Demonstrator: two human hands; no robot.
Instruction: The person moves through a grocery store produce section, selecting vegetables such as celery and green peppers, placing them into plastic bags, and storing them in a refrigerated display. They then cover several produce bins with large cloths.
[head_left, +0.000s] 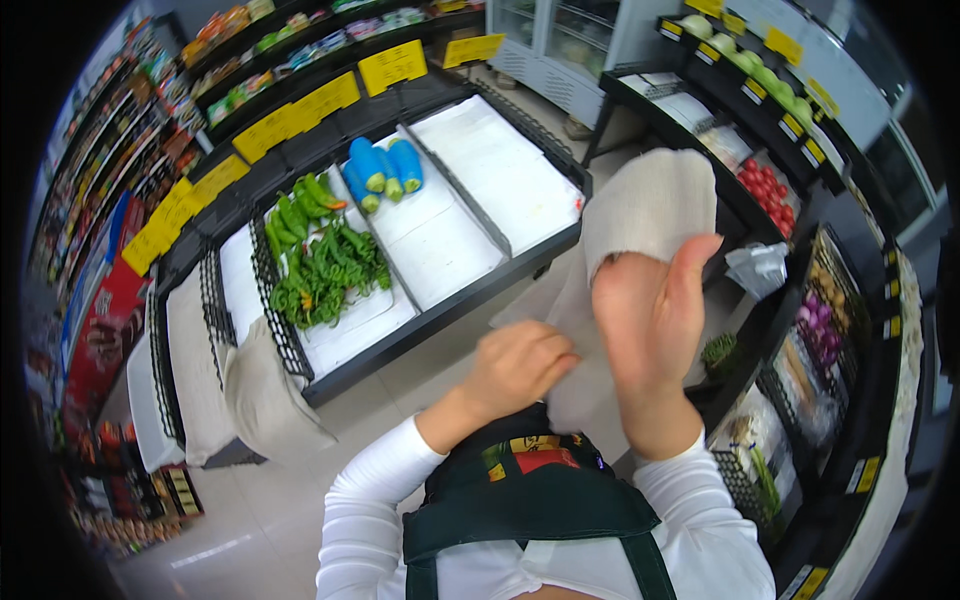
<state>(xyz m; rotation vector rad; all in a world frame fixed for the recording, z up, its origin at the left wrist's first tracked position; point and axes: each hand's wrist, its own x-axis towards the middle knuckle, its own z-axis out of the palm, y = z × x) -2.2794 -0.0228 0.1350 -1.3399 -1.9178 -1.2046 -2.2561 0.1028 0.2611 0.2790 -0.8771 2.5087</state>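
Note:
A beige cloth (651, 196) is draped over the fingers of my right hand (646, 307), whose thumb sticks out to the side; the covered fingers are hidden. The cloth hangs down behind that hand. My left hand (521, 367), fingers curled and slightly blurred, is beside the hanging part of the cloth; whether it grips the cloth cannot be told. On the display stand lie green peppers (292, 217), a heap of smaller wrinkled green peppers (330, 270), and several blue-wrapped vegetables (382, 166) with pale green ends.
Black mesh dividers (274, 300) split the stand. Another beige cloth (274, 397) hangs over its left front edge. At right are shelves with tomatoes (766, 196), purple onions (819, 322), a plastic bag (756, 266) and bagged vegetables (772, 427). A glass-door fridge (555, 52) stands behind.

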